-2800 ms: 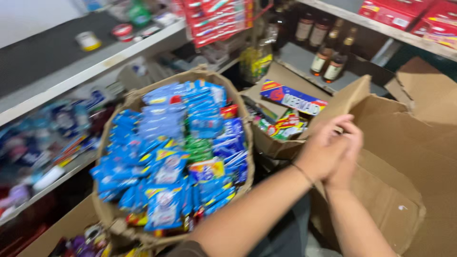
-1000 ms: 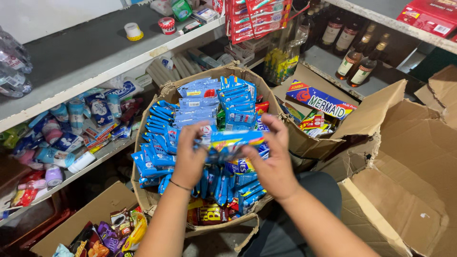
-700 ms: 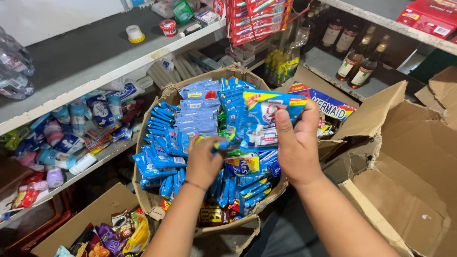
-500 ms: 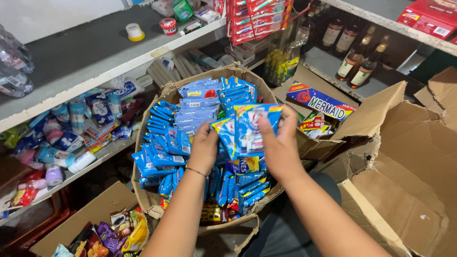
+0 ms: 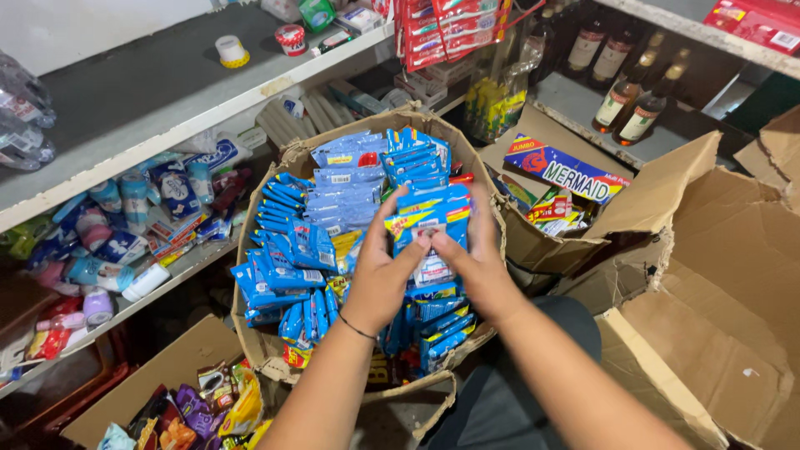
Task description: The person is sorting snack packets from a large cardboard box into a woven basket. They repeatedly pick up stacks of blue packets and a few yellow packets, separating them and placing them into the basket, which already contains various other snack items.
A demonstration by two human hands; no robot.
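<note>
Held at the centre of the frame: a stack of flat blue plastic snack packets with yellow and red bands point(image 5: 433, 229), pinched between both hands above a round-mouthed, torn brown cardboard box point(image 5: 268, 354) crammed with more of the same blue packets point(image 5: 287, 267). Left hand point(image 5: 383, 279) clasped on the stack's left edge, thumb across the front face, grip closed on the packets. Right hand point(image 5: 479, 262) wrapped round the right edge and back, fingers running up behind, likewise closed on them. Long axis of the stack upright in the frame, leaning slightly toward the top, printed face turned to the camera. Directly between the two palms, so neither hand nearer than the other; a little higher in the frame than both wrists. Thin dark band point(image 5: 357, 327) round the left wrist.

To the right of centre, an open cardboard carton point(image 5: 533, 246) with a flat red-and-blue box point(image 5: 567, 171) lying on mixed sweets. Upper left, a grey shelf point(image 5: 125, 92) with a small yellow-rimmed tape roll point(image 5: 230, 50); upper right, brown glass bottles point(image 5: 625, 104).
</note>
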